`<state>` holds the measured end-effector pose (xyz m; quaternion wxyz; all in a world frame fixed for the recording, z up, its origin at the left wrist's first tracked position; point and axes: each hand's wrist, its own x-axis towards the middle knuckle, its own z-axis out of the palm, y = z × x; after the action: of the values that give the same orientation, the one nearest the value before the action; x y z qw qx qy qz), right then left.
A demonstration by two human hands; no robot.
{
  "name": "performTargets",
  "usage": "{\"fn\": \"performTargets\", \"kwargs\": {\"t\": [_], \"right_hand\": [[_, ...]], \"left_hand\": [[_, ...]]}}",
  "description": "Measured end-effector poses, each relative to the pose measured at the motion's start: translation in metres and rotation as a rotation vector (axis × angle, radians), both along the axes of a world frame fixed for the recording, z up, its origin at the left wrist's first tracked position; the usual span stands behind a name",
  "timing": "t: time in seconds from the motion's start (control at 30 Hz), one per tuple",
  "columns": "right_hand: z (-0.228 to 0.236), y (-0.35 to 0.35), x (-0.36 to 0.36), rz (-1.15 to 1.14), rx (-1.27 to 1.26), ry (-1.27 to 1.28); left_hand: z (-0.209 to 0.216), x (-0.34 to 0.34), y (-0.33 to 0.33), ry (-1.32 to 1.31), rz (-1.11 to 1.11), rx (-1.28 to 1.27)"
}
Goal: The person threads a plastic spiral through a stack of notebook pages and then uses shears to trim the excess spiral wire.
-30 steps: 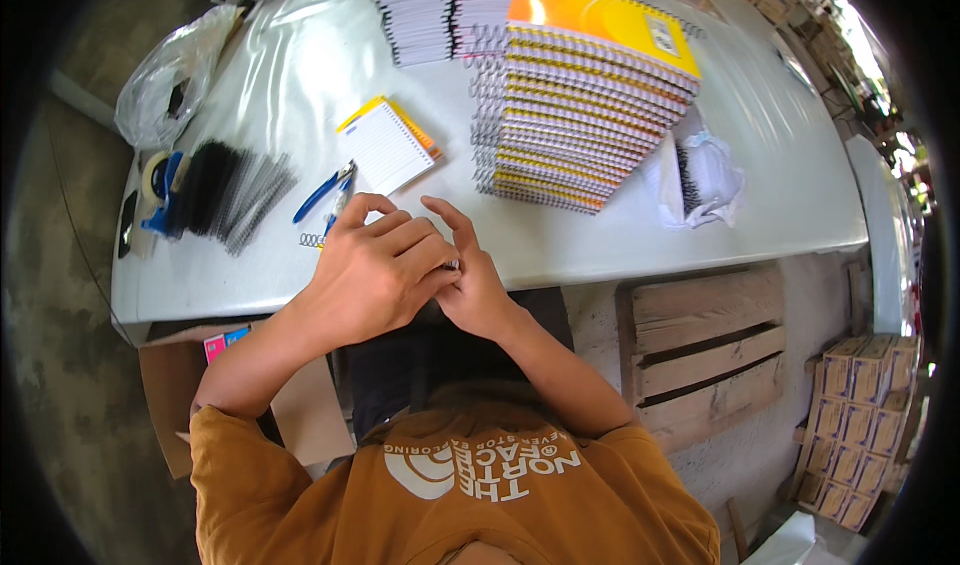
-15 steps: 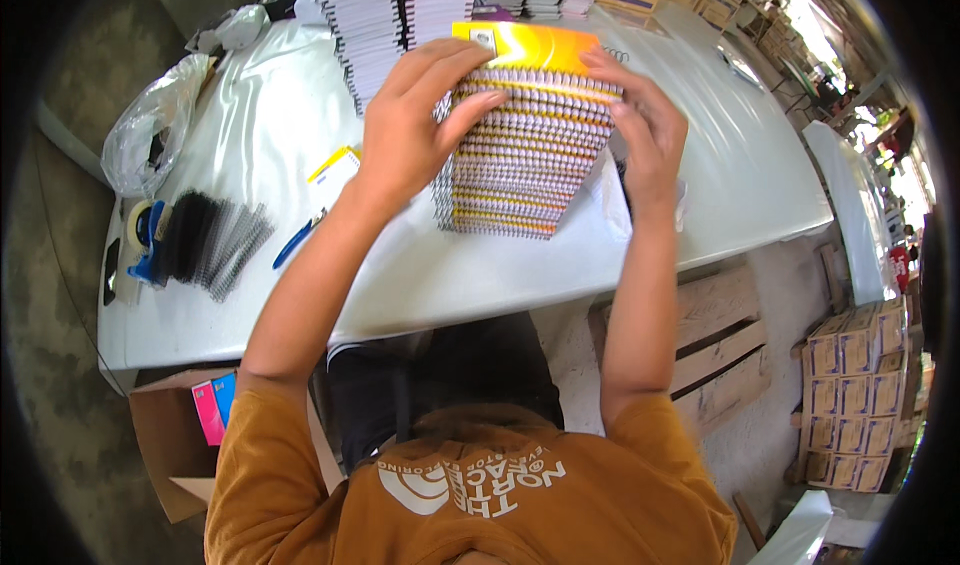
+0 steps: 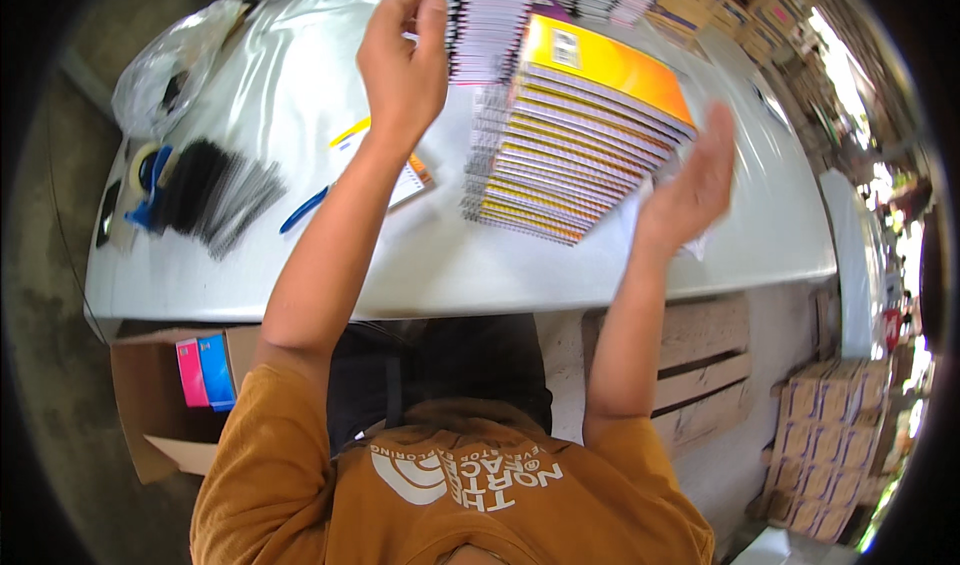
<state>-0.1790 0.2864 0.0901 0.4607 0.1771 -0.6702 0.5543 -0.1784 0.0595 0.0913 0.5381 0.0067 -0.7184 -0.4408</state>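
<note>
Head view: both hands raised over the white counter (image 3: 420, 265), flanking a leaning stack of spiral notebooks (image 3: 570, 155).

Nearest, an orange sleeve and two forearms rise from the lower edge. Right hand (image 3: 690, 180) is released, fingers spread, blurred, just beside the stack's right edge; contact cannot be told. Left hand (image 3: 405, 65) is loosely curled, thumb and forefinger pinched at the edge of a farther pile of notebooks (image 3: 490, 15). Left on the counter: single notebook (image 3: 405, 180), blue-handled pliers (image 3: 305, 208), black binding coils (image 3: 215, 190). Clear plastic bag (image 3: 180, 65) lies farthest left.

Bare table (image 3: 300, 95) left of notebook stack (image 3: 575, 135).
</note>
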Motion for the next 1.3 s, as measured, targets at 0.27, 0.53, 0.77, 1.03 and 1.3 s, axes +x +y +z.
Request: {"fn": "performTargets", "kwargs": {"t": [0.27,0.53,0.77,1.03,1.3], "right_hand": [[-0.138,-0.016,0.093,0.245,0.26,-0.103],[-0.177,-0.032,0.101,0.002,0.828,-0.001],[-0.18,-0.033,0.1,0.032,0.817,0.024],[-0.18,-0.035,0.1,0.024,0.746,-0.049],[-0.164,-0.035,0.109,0.262,0.567,-0.268]], "left_hand": [[-0.118,-0.07,-0.03,-1.045,-0.275,-0.634],[-0.114,-0.069,0.004,-1.165,-0.379,-0.877],[-0.096,-0.044,-0.043,-1.106,-0.017,-0.791],[-0.032,0.048,-0.095,-1.154,-0.282,0.018],[-0.062,0.08,-0.107,-0.875,0.125,0.619]]}}
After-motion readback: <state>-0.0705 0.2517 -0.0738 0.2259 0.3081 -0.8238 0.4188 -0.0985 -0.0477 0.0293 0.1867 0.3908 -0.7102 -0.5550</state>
